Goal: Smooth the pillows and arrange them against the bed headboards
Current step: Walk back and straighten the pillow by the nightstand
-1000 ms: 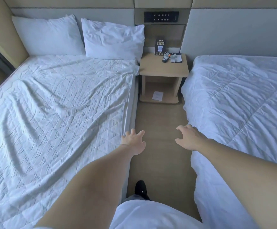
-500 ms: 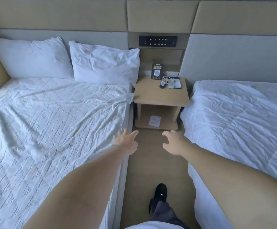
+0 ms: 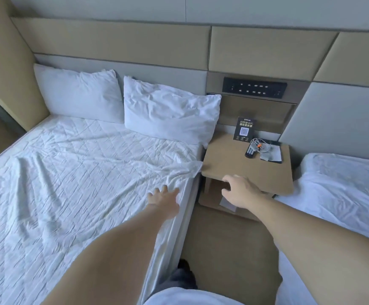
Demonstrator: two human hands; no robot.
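Two white pillows lean against the grey padded headboard [image 3: 161,69] of the left bed [image 3: 73,183]. The left pillow [image 3: 80,93] looks fairly smooth. The right pillow [image 3: 170,111] is creased and its corner hangs toward the nightstand. My left hand [image 3: 165,200] reaches out over the bed's right edge, fingers spread, holding nothing. My right hand [image 3: 239,191] hovers in front of the nightstand's front edge with relaxed fingers, empty. Both hands are well short of the pillows.
A wooden nightstand [image 3: 227,164] stands between the beds, with a black Wi-Fi sign [image 3: 245,129], a remote [image 3: 251,150], cables and papers on it. The right bed [image 3: 342,194] has a white duvet. A narrow floor aisle [image 3: 227,243] runs between the beds.
I have stepped forward and turned left toward the headboard. Both hands moved ahead: the left now over the bed's edge, the right up to the nightstand.
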